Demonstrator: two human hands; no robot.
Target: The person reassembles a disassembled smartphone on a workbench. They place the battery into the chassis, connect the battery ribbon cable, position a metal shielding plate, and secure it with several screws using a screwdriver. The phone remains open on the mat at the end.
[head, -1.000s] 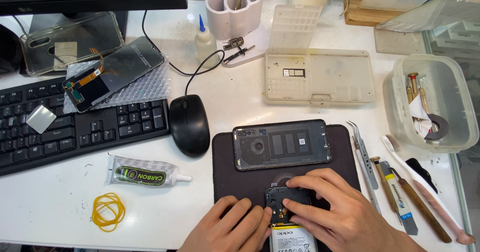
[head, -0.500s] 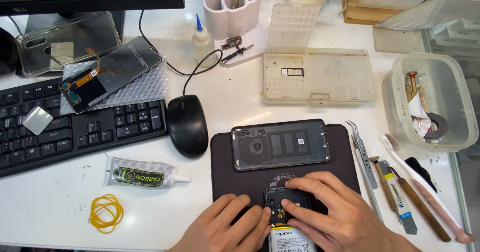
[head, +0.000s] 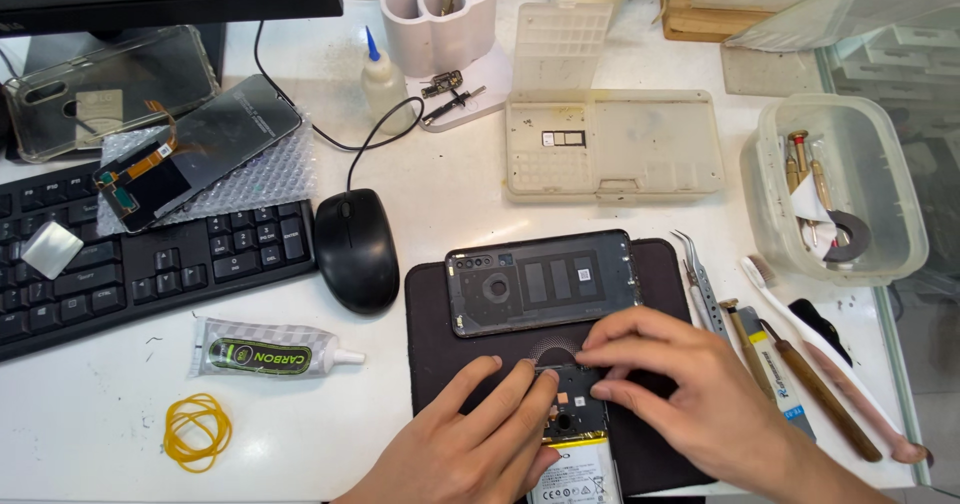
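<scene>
Both hands have barely shifted since the earlier frame: left hand [head: 480,444] and right hand [head: 690,394] press fingertips together on the opened black phone with exposed battery [head: 575,439], near edge of the dark work mat [head: 430,364]. Black phone back cover [head: 542,282] lies just beyond.

Bright, even light fell from above onto the white table [head: 420,204]. Shadows were soft and short under the hands. The picture was sharp, with mild glare on the glass edge [head: 925,294] at right.
</scene>
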